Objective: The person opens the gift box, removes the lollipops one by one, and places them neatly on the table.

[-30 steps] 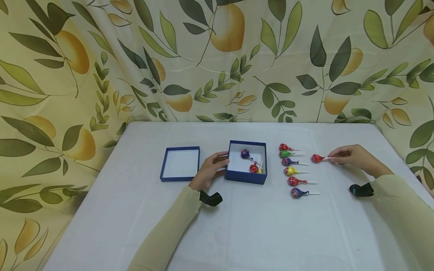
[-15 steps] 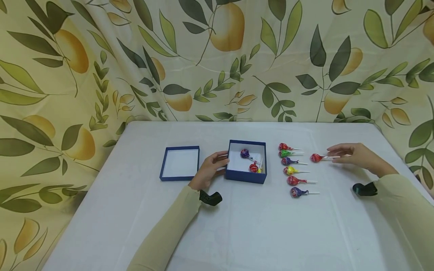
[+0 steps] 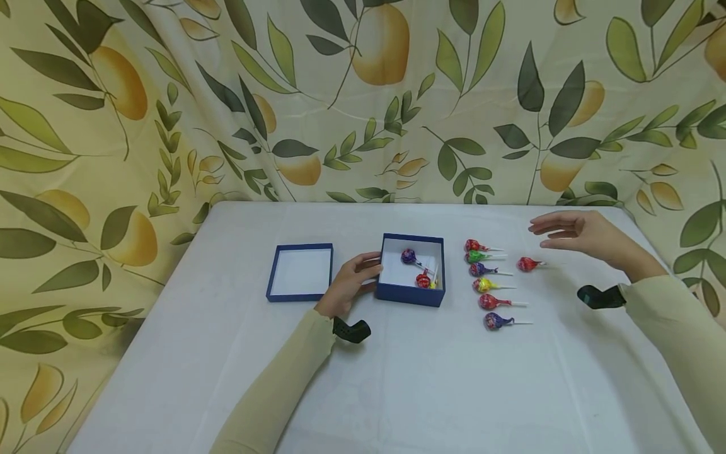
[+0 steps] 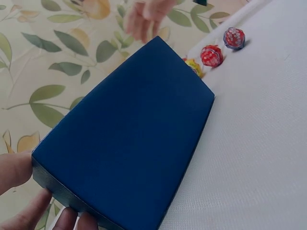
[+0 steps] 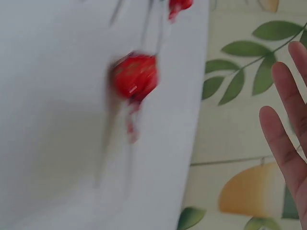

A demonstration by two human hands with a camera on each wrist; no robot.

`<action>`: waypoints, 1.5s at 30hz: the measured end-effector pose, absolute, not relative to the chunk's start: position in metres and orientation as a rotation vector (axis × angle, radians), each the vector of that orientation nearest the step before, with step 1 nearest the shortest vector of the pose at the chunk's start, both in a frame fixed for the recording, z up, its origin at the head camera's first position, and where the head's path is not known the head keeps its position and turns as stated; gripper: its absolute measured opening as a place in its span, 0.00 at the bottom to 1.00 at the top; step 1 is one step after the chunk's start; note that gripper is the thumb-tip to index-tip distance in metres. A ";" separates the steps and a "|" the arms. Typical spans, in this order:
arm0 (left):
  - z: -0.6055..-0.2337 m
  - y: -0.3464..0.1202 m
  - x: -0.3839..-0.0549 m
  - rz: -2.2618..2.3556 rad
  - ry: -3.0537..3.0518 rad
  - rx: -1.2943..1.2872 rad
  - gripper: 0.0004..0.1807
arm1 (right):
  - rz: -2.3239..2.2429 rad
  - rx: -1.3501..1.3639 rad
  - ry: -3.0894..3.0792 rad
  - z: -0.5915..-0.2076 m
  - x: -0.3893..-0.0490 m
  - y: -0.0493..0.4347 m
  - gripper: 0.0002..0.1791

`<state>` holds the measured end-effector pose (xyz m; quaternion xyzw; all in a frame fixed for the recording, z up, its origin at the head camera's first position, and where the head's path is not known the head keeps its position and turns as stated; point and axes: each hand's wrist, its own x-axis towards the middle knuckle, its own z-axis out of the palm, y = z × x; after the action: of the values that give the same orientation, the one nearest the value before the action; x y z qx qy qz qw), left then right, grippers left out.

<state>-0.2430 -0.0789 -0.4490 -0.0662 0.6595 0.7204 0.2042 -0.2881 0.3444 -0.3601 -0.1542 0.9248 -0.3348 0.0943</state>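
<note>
My left hand (image 3: 353, 284) holds the blue box (image 3: 409, 295) at its left side, fingertips (image 4: 33, 211) against the wall. The open box has a white inside, with a purple lollipop (image 3: 408, 256), a red lollipop (image 3: 423, 279) and a bit of a yellow one in it. My right hand (image 3: 590, 238) hovers with fingers spread and nothing in them. Near it a single red lollipop (image 3: 527, 264) lies on the table, its stick to the right; it shows blurred in the right wrist view.
Several lollipops lie in a column right of the box, from a red one (image 3: 473, 246) at the back to a purple one (image 3: 496, 321) in front. A blue-rimmed lid (image 3: 300, 297) lies left of the box. A patterned curtain (image 3: 340, 126) hangs behind the white table (image 3: 431, 391).
My right hand has let go of the single red lollipop's stick and moved up and away from it, fingers opening. The left hand stays at the box.
</note>
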 end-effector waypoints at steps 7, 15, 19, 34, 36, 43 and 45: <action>-0.429 -0.079 -0.233 1.993 1.850 -0.173 0.26 | -1.076 -0.611 2.722 -0.333 -0.291 0.306 0.23; -0.419 -0.078 -0.227 1.993 1.858 -0.181 0.25 | -1.105 -0.796 2.609 -0.321 -0.298 0.259 0.23; -0.422 -0.078 -0.229 1.993 1.852 -0.177 0.25 | -1.075 -0.809 2.550 -0.323 -0.303 0.236 0.22; -0.422 -0.079 -0.228 2.006 1.839 -0.161 0.25 | -1.065 -0.965 2.273 -0.365 -0.314 0.183 0.22; -0.426 -0.079 -0.230 2.010 1.839 -0.164 0.26 | -1.065 -0.963 2.264 -0.371 -0.316 0.180 0.22; -0.448 -0.077 -0.241 2.028 1.852 -0.209 0.24 | -1.060 -0.927 2.308 -0.382 -0.314 0.166 0.22; -0.448 -0.076 -0.241 2.026 1.862 -0.225 0.23 | -1.059 -0.919 2.334 -0.384 -0.313 0.162 0.21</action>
<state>-0.2413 -0.0764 -0.4483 -0.0801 0.6623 0.7205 0.1894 -0.3134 0.1620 -0.3836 -0.3300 0.8384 -0.3805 0.2081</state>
